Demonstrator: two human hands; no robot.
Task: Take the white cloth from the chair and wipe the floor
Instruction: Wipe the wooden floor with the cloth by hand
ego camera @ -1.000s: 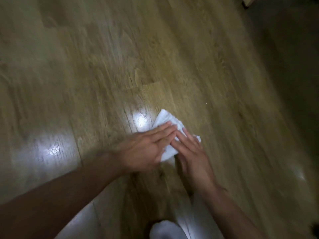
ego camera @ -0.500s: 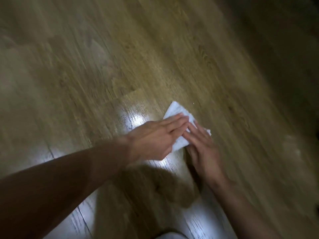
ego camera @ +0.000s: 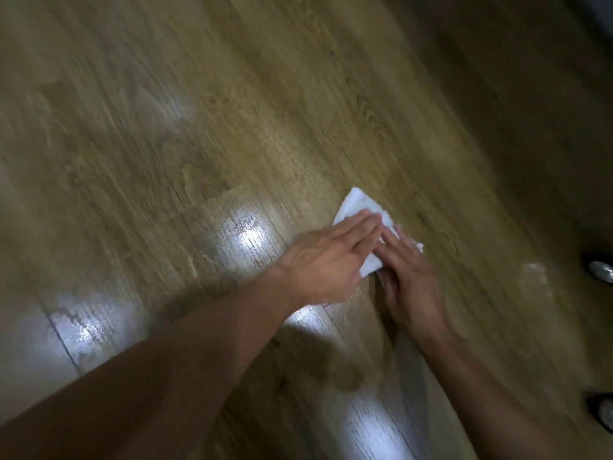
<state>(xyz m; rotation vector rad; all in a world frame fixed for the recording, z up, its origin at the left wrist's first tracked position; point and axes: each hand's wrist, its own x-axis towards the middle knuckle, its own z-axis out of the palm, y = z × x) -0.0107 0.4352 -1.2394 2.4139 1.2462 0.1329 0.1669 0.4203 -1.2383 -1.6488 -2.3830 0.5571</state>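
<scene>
A folded white cloth (ego camera: 358, 207) lies flat on the wooden floor (ego camera: 232, 127), right of the middle of the view. My left hand (ego camera: 331, 257) presses on its left part with straight fingers. My right hand (ego camera: 408, 280) lies beside it with straight fingers on the cloth's right part. The two hands' fingertips meet over the cloth and hide much of it. No chair is in view.
Bright light reflections shine on the planks left of and below the hands. Two dark round feet or casters (ego camera: 602, 270) show at the right edge. The far right is dark.
Both hands and the cloth have slid to the right and a little away from me across the floor. The view has shifted, and the white shape at the bottom edge is gone.
</scene>
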